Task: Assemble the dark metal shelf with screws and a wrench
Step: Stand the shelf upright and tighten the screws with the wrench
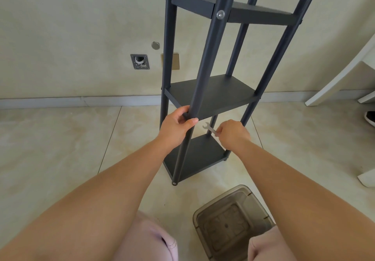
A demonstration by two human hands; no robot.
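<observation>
A tall dark metal shelf (pixel 211 96) with three flat boards and four round posts was stood upright on the pale tiled floor (pixel 60 139), close to the cream wall (pixel 81 27). Its near front post was gripped by the left hand (pixel 178 125) at the level of the middle board — fingers and thumb curled round the tube. A small silver open-ended wrench (pixel 210 129) was pinched by the right hand (pixel 233 134) just beside that post, below the middle board, its open end pointed up and left. A silver screw head (pixel 220 14) was seen on the same post at the top board. A translucent brown plastic bin (pixel 233 222) was set on the floor near the knees.
</observation>
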